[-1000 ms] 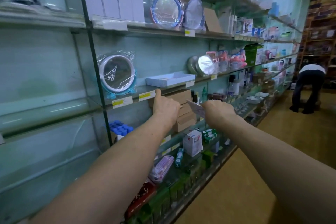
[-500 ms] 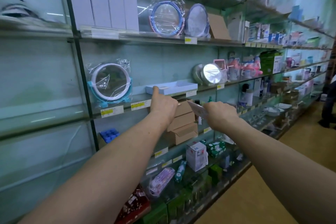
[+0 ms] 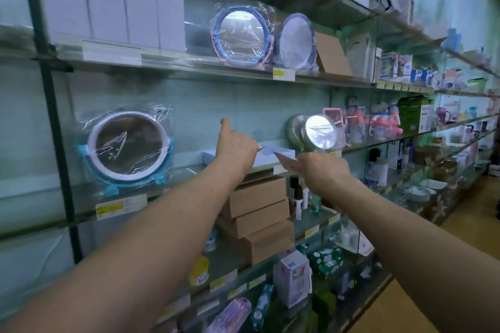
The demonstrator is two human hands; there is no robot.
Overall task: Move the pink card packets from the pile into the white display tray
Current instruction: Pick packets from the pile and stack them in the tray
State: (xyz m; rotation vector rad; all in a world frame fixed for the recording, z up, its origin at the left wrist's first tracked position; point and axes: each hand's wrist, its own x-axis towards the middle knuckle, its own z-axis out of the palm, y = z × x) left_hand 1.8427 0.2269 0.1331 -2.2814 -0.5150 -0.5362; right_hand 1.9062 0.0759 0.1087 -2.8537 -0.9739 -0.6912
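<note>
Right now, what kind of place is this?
Most likely a retail shop aisle: long glass shelves run down the wall, yellow price labels sit on their front edges, and plastic-wrapped round mirrors and brown cartons stand on them. The right hand holds a card packet.

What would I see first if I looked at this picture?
The right hand reaches out, holding a thin card packet just in front of the white display tray on a glass shelf. Further left on that shelf stands a big round mirror wrapped in crinkly plastic.
</note>
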